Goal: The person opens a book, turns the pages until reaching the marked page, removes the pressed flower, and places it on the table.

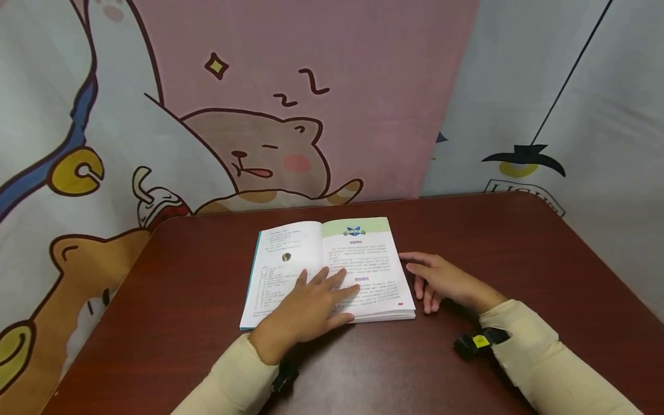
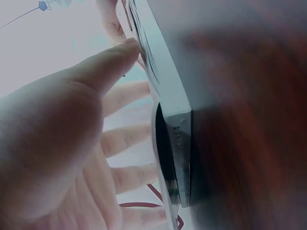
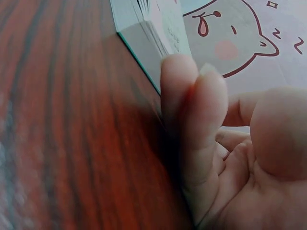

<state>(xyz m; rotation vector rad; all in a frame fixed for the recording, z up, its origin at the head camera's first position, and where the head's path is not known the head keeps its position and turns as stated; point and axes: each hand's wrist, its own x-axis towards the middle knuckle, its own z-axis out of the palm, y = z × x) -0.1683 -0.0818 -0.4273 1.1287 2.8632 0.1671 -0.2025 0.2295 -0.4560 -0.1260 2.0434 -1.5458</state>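
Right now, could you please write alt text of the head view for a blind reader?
An open book lies on a reddish-brown table, a person's left hand spread over its pages and their right hand beside its right edge; behind is a cartoon backdrop.

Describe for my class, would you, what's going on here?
A person is at a reddish-brown table with an open book lying on it. The left hand is spread across the lower part of both pages. The right hand is beside the book's right edge, holding nothing; whether its fingertips touch the book is hard to tell.
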